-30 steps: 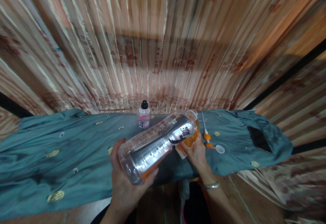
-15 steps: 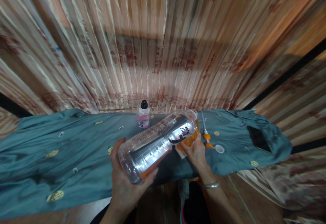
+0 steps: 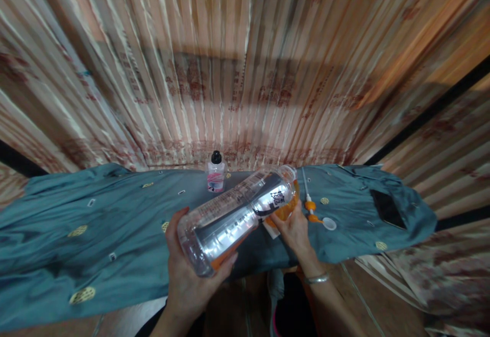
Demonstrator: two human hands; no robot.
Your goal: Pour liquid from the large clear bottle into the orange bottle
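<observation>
A large clear plastic bottle (image 3: 229, 219) with a silvery label lies tilted in my left hand (image 3: 189, 278), its base towards me and its neck up to the right. The fingers wrap round the base end. My right hand (image 3: 296, 230) is closed round an orange bottle (image 3: 291, 205), which stands beneath the neck of the clear one and is partly hidden by it. Whether liquid is flowing between them I cannot tell. Just right of that hand lies an orange and white pump head (image 3: 311, 206) with a thin tube, next to a round white cap (image 3: 329, 223).
A small bottle (image 3: 216, 173) with a black cap and pink label stands near the back edge of the table, which a green-blue cloth (image 3: 130, 224) covers. A dark phone (image 3: 387, 208) lies at the right. Pleated curtains (image 3: 237, 71) hang behind.
</observation>
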